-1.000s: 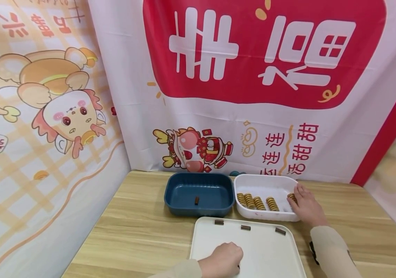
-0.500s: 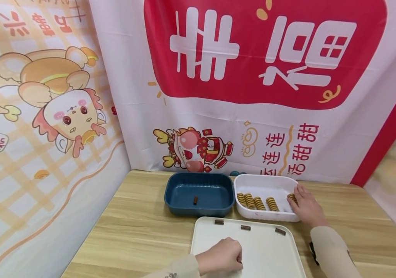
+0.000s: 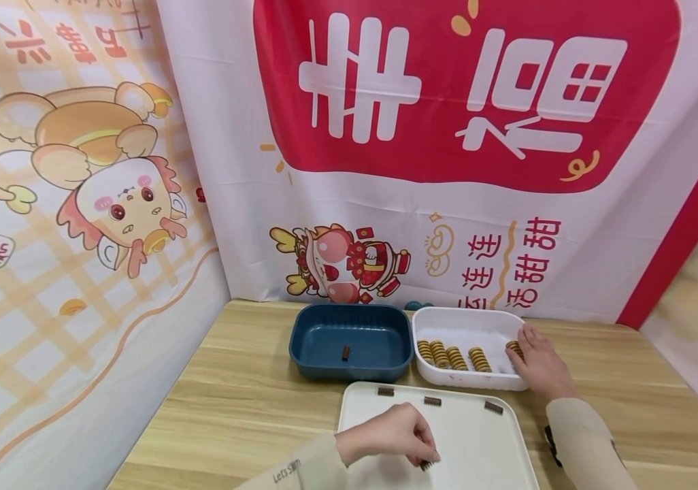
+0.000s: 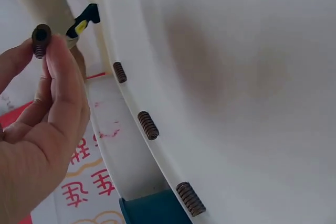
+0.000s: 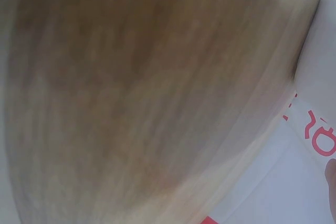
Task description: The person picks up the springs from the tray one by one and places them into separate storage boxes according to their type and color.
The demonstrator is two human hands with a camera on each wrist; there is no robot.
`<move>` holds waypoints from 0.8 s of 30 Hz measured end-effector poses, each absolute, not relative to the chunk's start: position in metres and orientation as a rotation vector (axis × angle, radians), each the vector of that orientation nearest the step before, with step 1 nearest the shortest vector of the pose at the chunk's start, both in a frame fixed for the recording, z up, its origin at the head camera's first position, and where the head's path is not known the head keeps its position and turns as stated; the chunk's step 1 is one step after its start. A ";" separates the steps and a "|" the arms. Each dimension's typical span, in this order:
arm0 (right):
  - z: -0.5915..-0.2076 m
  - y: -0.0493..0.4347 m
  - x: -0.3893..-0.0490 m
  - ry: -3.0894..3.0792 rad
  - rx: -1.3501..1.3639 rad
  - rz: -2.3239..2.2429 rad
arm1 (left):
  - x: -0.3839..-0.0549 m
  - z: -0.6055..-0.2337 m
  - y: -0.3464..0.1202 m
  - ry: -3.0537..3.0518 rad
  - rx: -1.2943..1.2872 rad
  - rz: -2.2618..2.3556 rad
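In the head view my left hand (image 3: 394, 435) is over the near part of the white tray (image 3: 471, 449). Its thumb and fingertips pinch a small dark brown spring (image 4: 40, 40), whose hollow end shows in the left wrist view. Three similar springs, among them the middle spring (image 3: 433, 401), lie spaced along the tray's far edge. My right hand (image 3: 541, 364) rests over the right rim of the white container (image 3: 490, 320), fingers extended, beside a yellow-and-black striped coil (image 3: 515, 348). Several more striped coils (image 3: 456, 358) lie in that container.
A dark blue container (image 3: 324, 333) stands left of the white one, with one brown spring (image 3: 345, 353) inside. Both sit on a wood-grain table (image 3: 233, 401) behind the tray. A printed cloth (image 3: 233, 204) hangs behind the table.
My left hand has risen from the tray and moved slightly forward and right, and the spring in its fingertips now shows. The right hand and the containers keep their places.
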State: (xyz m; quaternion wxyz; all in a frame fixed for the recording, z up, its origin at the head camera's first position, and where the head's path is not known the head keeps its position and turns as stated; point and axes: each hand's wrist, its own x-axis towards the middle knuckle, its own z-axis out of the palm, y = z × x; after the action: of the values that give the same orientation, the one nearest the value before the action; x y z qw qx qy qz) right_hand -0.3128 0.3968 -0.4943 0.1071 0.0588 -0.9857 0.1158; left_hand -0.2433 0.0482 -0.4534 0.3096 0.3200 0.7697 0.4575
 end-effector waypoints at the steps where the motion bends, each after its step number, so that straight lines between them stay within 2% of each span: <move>1: -0.494 0.397 -0.313 -2.897 0.177 0.337 | -0.244 -0.452 0.048 1.970 0.803 1.258; 16: -0.497 0.397 -0.314 -2.910 0.165 0.334 | -0.256 -0.427 0.043 1.432 0.483 1.655; 24: -0.498 0.397 -0.314 -2.906 0.158 0.349 | -0.255 -0.421 0.044 1.313 0.413 1.720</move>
State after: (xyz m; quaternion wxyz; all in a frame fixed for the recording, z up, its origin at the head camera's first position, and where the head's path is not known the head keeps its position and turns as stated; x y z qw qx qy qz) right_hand -0.3137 0.3974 -0.4980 0.1049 0.0536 -0.9860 0.1183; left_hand -0.2550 0.0437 -0.4208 0.4521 0.1671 0.5317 0.6965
